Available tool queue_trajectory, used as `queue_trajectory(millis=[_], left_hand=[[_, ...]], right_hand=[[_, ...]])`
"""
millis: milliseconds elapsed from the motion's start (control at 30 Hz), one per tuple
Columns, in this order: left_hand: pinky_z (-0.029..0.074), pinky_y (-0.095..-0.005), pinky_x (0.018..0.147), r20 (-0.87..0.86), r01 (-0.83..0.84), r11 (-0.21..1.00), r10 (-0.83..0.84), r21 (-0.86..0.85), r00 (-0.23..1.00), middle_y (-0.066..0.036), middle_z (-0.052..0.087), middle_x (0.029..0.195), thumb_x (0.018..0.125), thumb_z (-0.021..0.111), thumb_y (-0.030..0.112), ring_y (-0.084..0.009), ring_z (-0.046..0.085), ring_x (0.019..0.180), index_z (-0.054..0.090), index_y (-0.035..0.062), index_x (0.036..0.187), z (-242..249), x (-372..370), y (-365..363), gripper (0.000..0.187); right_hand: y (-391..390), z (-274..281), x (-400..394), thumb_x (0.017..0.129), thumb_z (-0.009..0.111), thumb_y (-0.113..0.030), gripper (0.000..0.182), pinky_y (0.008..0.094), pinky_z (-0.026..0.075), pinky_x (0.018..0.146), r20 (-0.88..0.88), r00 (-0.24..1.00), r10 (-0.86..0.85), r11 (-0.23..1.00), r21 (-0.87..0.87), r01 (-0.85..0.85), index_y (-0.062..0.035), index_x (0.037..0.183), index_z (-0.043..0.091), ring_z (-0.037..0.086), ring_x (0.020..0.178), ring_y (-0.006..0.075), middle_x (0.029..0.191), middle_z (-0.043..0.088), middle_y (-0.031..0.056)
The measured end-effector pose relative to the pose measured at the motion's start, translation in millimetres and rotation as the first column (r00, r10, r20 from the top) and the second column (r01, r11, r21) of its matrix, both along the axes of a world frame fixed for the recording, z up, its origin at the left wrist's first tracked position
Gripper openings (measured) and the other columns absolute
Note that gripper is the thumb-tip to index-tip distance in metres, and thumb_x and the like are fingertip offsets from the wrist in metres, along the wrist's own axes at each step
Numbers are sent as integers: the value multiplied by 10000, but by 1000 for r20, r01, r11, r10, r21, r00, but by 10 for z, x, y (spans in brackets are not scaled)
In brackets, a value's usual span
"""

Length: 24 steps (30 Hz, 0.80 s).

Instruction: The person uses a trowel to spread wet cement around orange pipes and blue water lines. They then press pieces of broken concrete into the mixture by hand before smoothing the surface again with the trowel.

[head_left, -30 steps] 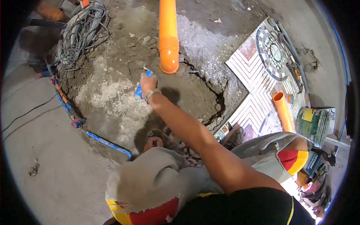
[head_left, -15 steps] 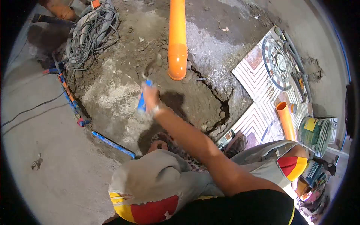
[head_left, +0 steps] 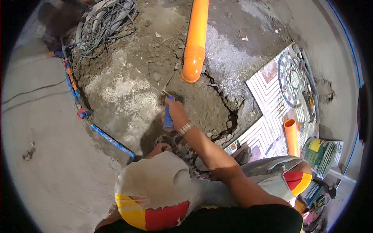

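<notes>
Curling fingers of the right hand (head_left: 177,116) around a blue-handled tool (head_left: 168,118), holding it low over dirt (head_left: 204,106) near the long orange pipe (head_left: 196,35). Resting the left hand (head_left: 162,148) beside a knee (head_left: 153,173) (too hidden to tell its fingers). Visible near tiles (head_left: 261,90): green bucket (head_left: 319,158), contents unclear.

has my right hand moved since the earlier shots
Yes, the right hand has drawn back toward the body, farther from the long orange pipe.

No words or numbers can be read. At four o'clock, blurred pale lettering marks a dark container (head_left: 312,194).
</notes>
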<state>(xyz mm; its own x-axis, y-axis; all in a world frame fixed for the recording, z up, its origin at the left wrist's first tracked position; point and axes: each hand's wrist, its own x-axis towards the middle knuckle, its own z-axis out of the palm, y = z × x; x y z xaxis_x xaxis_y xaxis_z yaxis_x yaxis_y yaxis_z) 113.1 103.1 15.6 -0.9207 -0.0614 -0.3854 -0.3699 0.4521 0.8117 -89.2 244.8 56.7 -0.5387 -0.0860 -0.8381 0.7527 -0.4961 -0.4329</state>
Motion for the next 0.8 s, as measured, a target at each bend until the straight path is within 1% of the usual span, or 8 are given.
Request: queue_trajectory(millis=[200, 267, 333, 367, 433, 600, 700, 800], left_hand=[[521, -345, 727, -12, -4, 1000, 4, 14, 1000, -63, 660, 837, 917, 722, 223, -180, 637, 766, 661, 102, 969, -27, -22, 37, 145], [521, -346, 728, -5, -8, 1000, 8, 29, 1000, -64, 660, 837, 917, 722, 222, -182, 638, 767, 661, 103, 969, -29, -26, 38, 144], [522, -346, 729, 60, -9, 997, 5, 74, 998, -64, 660, 838, 916, 723, 222, -184, 638, 767, 662, 103, 969, -8, -54, 10, 144], [522, -347, 730, 102, -22, 993, 11, 115, 995, -65, 660, 838, 916, 723, 221, -185, 638, 767, 662, 103, 969, -39, -68, -27, 143], [522, -347, 731, 251, -50, 967, -15, 252, 968, -65, 661, 838, 915, 723, 221, -186, 639, 767, 662, 103, 968, -185, -81, -132, 143], [523, -355, 741, -97, 19, 1000, -20, -10, 995, -67, 665, 841, 915, 725, 236, -216, 646, 774, 663, 101, 978, -18, 8, 56, 161], [518, -355, 737, -338, 137, 988, -105, 72, 935, -68, 663, 866, 916, 725, 239, -219, 642, 770, 657, 88, 963, -639, 128, -106, 172], [520, -341, 723, -121, 52, 987, -70, -149, 990, -63, 666, 880, 919, 725, 239, -204, 646, 780, 651, 75, 957, -42, -9, 92, 184]], right_hand=[[71, -692, -955, 1013, 492, -443, 414, 360, 523, 498, -622, 738, 264, 965, 174, -198, -46, 917, 560, 585, 519, 209, 685, 600, 92], [141, -600, -1129, 1027, 460, -468, 442, 365, 525, 506, -339, 880, 334, 937, 18, -349, -50, 921, 559, 578, 516, 209, 687, 603, 98], [373, -719, -916, 1042, 423, -457, 428, 374, 529, 519, -266, 697, 666, 737, 376, -561, -51, 989, 549, 554, 500, 198, 679, 592, 95], [547, -1085, -693, 1039, 432, -453, 415, 374, 526, 499, -299, 432, 851, 506, 684, -525, -50, 1039, 533, 547, 495, 187, 682, 579, 83], [865, -1286, -163, 1031, 462, -422, 383, 363, 510, 447, -252, 292, 923, 372, 780, -504, -47, 1094, 513, 547, 495, 173, 691, 558, 62], [938, 268, -217, 968, 580, -345, 329, 342, 489, 375, -37, 645, 763, 599, 414, -685, -41, 1058, 489, 576, 499, 172, 700, 545, 58], [706, -222, -819, 942, 538, -400, 391, 394, 516, 413, -154, 377, 913, 394, 570, -721, -17, 864, 543, 619, 486, 239, 662, 602, 125], [749, -388, -1007, 929, 491, -471, 523, 432, 535, 461, -5, 202, 979, 166, 591, -789, 10, 750, 592, 646, 483, 292, 614, 644, 176]])
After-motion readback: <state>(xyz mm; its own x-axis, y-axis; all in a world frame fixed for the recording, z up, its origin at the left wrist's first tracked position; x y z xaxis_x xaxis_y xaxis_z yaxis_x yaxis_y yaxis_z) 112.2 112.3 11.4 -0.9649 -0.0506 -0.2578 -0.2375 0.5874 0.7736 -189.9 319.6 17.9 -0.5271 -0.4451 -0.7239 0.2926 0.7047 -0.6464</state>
